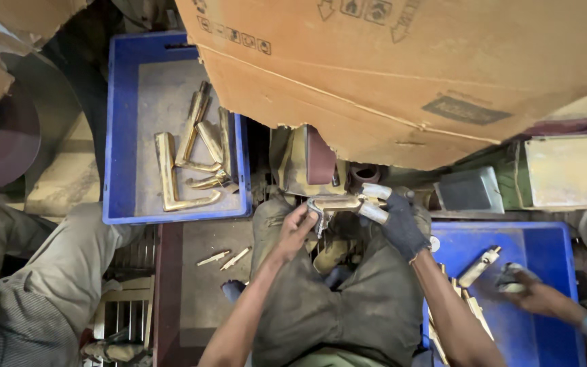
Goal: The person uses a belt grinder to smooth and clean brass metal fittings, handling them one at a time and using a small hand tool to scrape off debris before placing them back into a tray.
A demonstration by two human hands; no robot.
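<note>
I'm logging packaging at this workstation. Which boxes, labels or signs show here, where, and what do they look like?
Cardboard box: top centre and right, above both hands, large, brown, lower edge torn.
Handling symbols: along the box's upper left edge, a row of small dark squares.
Printed label: box's right part, dark grey rectangle.

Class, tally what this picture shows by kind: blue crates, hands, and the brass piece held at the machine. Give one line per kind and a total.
Blue crates: 2 (left crate, right crate)
Hands: 3 (left hand, gloved right hand, another person's hand)
Held brass piece: 1
Total: 6
</note>
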